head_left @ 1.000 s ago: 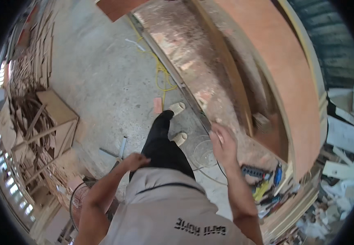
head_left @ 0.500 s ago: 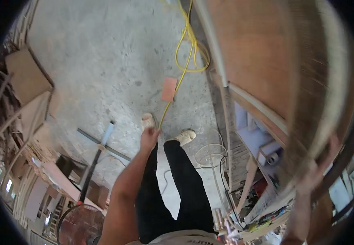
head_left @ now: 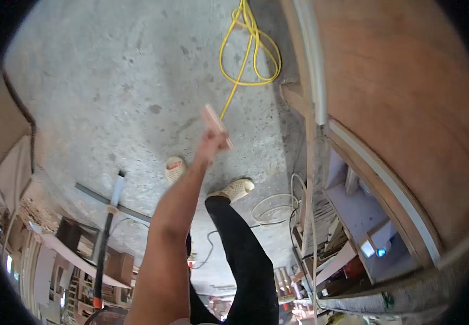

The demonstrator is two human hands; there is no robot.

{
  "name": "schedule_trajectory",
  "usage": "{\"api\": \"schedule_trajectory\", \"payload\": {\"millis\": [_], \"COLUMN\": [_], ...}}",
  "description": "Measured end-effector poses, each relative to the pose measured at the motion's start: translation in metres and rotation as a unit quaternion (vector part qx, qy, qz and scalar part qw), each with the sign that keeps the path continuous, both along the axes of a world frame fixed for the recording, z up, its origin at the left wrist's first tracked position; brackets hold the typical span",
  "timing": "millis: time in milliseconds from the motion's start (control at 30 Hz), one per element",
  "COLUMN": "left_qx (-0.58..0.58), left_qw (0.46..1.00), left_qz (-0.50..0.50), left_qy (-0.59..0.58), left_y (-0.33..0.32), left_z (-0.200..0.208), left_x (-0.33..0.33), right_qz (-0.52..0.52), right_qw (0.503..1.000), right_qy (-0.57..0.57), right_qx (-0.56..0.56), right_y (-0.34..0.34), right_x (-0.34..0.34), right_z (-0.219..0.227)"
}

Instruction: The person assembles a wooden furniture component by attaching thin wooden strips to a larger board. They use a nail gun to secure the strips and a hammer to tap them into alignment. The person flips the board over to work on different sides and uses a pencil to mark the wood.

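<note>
My left hand (head_left: 214, 142) is closed on a thin, pale pinkish rectangular piece (head_left: 212, 118), slightly blurred and seen nearly edge-on. Its material is not clear. The hand is above the concrete floor, just beyond my two light woven slippers (head_left: 233, 190). Past the piece a yellow cord (head_left: 230, 103) runs away to loose loops on the floor. Whether my fingers also touch the cord cannot be seen. My right hand is out of the picture.
On the right stands a large brown wooden panel (head_left: 391, 81) with a pale edge strip, beside a shelf compartment (head_left: 361, 216). A pedestal fan's pole (head_left: 104, 246) and crossed base are at left. A pale cable coil (head_left: 272, 208) lies right of my feet.
My left hand has moved forward from the cord to the pinkish piece, which is now turned edge-on. My right hand, earlier blurred at the far right, has left the view.
</note>
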State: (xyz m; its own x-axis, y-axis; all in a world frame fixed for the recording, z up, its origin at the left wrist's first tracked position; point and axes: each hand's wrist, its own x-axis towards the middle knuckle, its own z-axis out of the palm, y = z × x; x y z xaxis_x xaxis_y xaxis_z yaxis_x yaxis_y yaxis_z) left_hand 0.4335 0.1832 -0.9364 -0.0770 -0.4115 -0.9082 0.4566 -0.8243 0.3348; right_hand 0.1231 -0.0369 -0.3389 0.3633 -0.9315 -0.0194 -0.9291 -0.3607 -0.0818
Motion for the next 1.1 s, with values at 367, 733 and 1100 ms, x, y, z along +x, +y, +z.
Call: {"api": "schedule_trajectory", "payload": {"millis": [367, 733, 1100], "left_qx": [-0.213, -0.389, -0.461], "left_qw": [0.846, 0.893, 0.731], "left_qz": [0.160, -0.190, -0.436], "left_qy": [0.462, 0.126, 0.252], "left_y": [-0.039, -0.023, -0.103], "left_z": [0.536, 0.769, 0.942], "left_x": [0.033, -0.075, -0.269], "right_qz": [-0.084, -0.144, -0.282], "right_qw": [0.993, 0.900, 0.855], "right_qy": [-0.073, -0.408, -0.128], "right_qx": [-0.040, -0.057, -0.417], "right_y": [0.024, 0.269, 0.344], "right_x": [0.041, 0.074, -0.046], "right_z": [0.017, 0.228, 0.333]}}
